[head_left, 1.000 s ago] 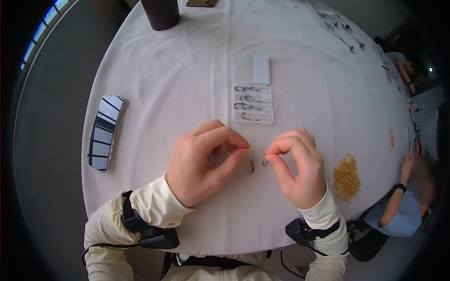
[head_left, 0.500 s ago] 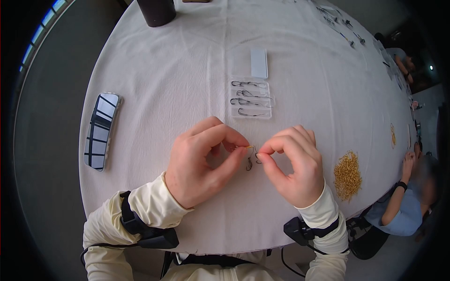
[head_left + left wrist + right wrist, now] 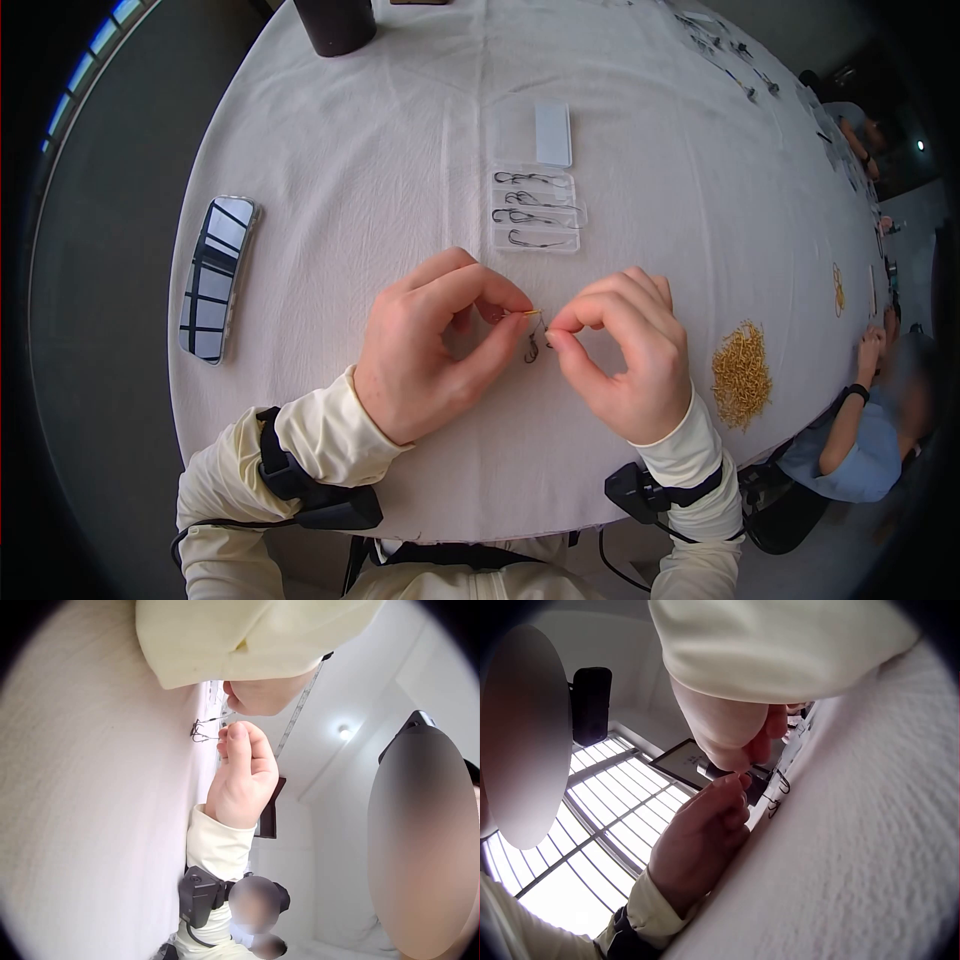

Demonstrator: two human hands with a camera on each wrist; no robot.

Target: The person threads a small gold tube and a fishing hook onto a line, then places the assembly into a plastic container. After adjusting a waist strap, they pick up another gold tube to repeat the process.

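Between thumb and index finger, the left hand [image 3: 435, 350] pinches a small gold piece [image 3: 533, 313]. A dark hook [image 3: 531, 350] hangs just beside those fingertips. The right hand [image 3: 630, 355] pinches a second dark hook [image 3: 549, 343], mostly hidden by its fingertips, close to the gold piece. Whether the hook touches the gold piece cannot be told. In the right wrist view, dark hooks [image 3: 773, 806] dangle by the left hand [image 3: 697, 847]. The left wrist view shows hooks [image 3: 196, 730] beside the right hand [image 3: 244, 776].
A clear compartment box [image 3: 536, 246] of dark hooks lies beyond the hands, its lid [image 3: 553, 135] behind. A heap of gold pieces [image 3: 741, 375] is at the right, a phone [image 3: 218, 280] at the left, a dark cup [image 3: 336, 25] at the back. Another person [image 3: 850, 450] sits at the right.
The right hand has moved left, bringing its hook close to the gold piece at the left fingertips. The left hand keeps its pinch. The head view has shifted slightly.
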